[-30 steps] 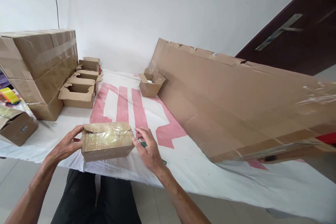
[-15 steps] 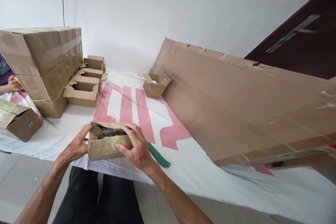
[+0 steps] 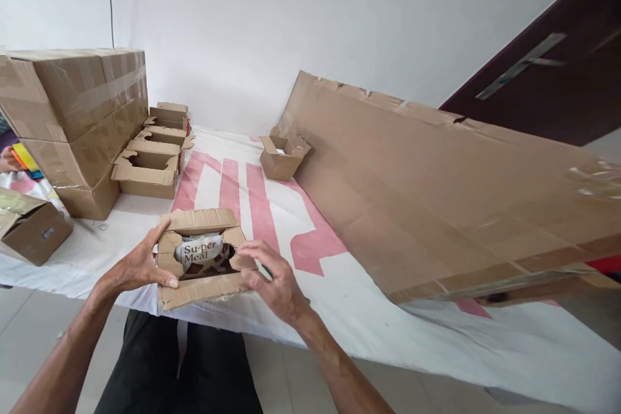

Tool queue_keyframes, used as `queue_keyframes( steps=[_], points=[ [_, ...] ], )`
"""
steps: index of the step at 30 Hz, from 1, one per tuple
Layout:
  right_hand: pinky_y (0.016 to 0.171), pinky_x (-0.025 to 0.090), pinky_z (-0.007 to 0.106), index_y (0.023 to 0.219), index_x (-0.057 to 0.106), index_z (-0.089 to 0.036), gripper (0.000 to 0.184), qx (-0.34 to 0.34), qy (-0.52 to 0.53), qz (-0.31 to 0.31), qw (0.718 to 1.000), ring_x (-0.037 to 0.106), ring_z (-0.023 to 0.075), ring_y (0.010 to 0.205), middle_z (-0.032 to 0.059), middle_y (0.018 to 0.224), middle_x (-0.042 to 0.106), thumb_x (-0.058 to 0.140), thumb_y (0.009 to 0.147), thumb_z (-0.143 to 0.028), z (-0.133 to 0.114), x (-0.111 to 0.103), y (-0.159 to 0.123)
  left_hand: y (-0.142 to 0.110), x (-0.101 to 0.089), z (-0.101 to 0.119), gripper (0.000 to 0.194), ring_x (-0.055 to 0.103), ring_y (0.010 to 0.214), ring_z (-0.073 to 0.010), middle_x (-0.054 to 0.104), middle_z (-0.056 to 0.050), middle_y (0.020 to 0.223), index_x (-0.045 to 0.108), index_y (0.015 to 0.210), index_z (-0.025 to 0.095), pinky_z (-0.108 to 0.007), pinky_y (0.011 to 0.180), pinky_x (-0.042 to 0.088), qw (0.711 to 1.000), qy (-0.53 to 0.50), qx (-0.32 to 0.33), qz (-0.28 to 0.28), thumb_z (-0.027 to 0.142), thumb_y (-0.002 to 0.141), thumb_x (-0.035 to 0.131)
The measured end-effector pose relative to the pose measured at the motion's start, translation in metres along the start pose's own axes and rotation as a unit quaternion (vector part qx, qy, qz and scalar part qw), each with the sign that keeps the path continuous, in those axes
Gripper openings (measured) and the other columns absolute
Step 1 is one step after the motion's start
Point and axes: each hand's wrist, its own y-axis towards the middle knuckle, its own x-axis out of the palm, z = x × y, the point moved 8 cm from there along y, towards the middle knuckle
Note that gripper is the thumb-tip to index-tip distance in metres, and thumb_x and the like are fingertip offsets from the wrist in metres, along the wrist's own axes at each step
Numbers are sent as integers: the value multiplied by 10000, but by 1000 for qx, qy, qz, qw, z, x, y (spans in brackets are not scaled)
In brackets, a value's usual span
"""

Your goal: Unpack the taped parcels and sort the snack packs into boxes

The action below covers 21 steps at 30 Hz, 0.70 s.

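In front of me at the table's near edge lies a small cardboard box (image 3: 198,290), its long flaps folded out. Inside sits a white packet (image 3: 196,253) printed "Su-per Meal". My left hand (image 3: 138,263) grips the box's left side, thumb on the front corner and fingers along the far side. The thumb and fingers of my right hand (image 3: 277,281) are closed on the box's right end flap (image 3: 242,262). A green-handled tool, perhaps a knife, is almost wholly hidden behind my right hand.
Taped cartons (image 3: 87,123) are stacked at the left, beside several open small boxes (image 3: 148,184). A taped box (image 3: 41,233) lies at the left edge. Another open box (image 3: 279,165) stands by a large cardboard sheet (image 3: 436,200). A person's hand (image 3: 8,160) shows far left.
The box's long flaps have been spread outward, uncovering more of the packet. My right hand has moved right onto the end flap, and the green handle is now mostly covered.
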Motion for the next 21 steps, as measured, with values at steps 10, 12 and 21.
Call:
queue_keyframes(
  steps=[10, 12, 21],
  points=[
    [1115, 565, 574, 1477, 595, -197, 535, -85, -244, 64, 964, 652, 388, 1363, 187, 1333, 721, 783, 980, -256, 1, 54, -36, 7, -13, 5, 1375, 433, 1596, -495, 348, -195, 1745, 386, 1742, 286, -639, 1298, 429, 989, 151, -7, -9, 772, 599, 974],
    [1082, 571, 562, 1396, 632, -197, 456, -78, -255, 75, 961, 667, 386, 1331, 180, 1279, 734, 792, 972, -242, 4, 57, -31, 6, -17, 5, 1352, 380, 1630, -510, 268, -204, 1797, 379, 1743, 288, -639, 1299, 423, 982, 189, -1, -9, 780, 625, 959],
    [1238, 424, 685, 1381, 670, -171, 629, -32, -242, -43, 969, 670, 401, 1335, 189, 1345, 746, 946, 861, -394, -15, 48, -22, 2, -16, 11, 1374, 364, 1643, -504, 320, -223, 1806, 318, 1769, 239, -634, 1324, 376, 965, 256, -1, -50, 760, 659, 937]
  ],
)
